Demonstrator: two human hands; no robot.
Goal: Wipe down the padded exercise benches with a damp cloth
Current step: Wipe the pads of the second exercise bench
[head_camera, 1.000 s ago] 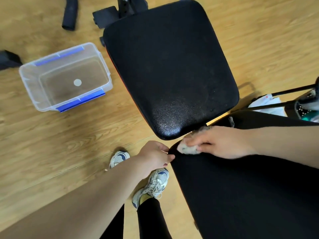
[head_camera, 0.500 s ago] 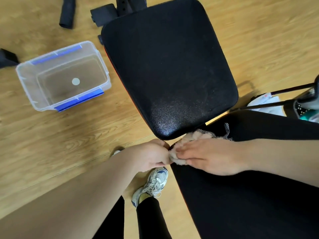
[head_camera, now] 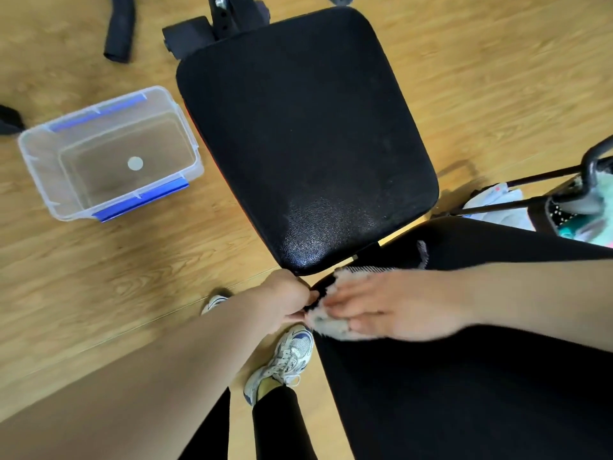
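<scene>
A second ago the cloth (head_camera: 331,328) was bunched under curled fingers of the right hand (head_camera: 394,307) at the corner of the near pad (head_camera: 464,393); half a second ago it had been spread wider, and the left hand (head_camera: 285,302) had been brought against its edge. Now the right hand is laid flat, its fingers straightened and pressed down on the cloth, and more of the cloth is shown beyond the fingertips, a striped edge being seen toward the far pad (head_camera: 298,127). The right hand is blurred. The cloth is kept on the near pad's upper left corner, just below the far pad's shiny front edge. The left hand is held at the cloth's left edge with its fingers curled and its thumb touching the fabric; whether the cloth or the pad's corner is pinched cannot be told. The two hands are set close together, almost meeting over the corner, the left forearm being stretched in from the lower left and the right from the right side. A clear box (head_camera: 189,137) is stood on the floor (head_camera: 99,277) left of the far pad, and a shoe (head_camera: 288,356) is seen below the left hand.
</scene>
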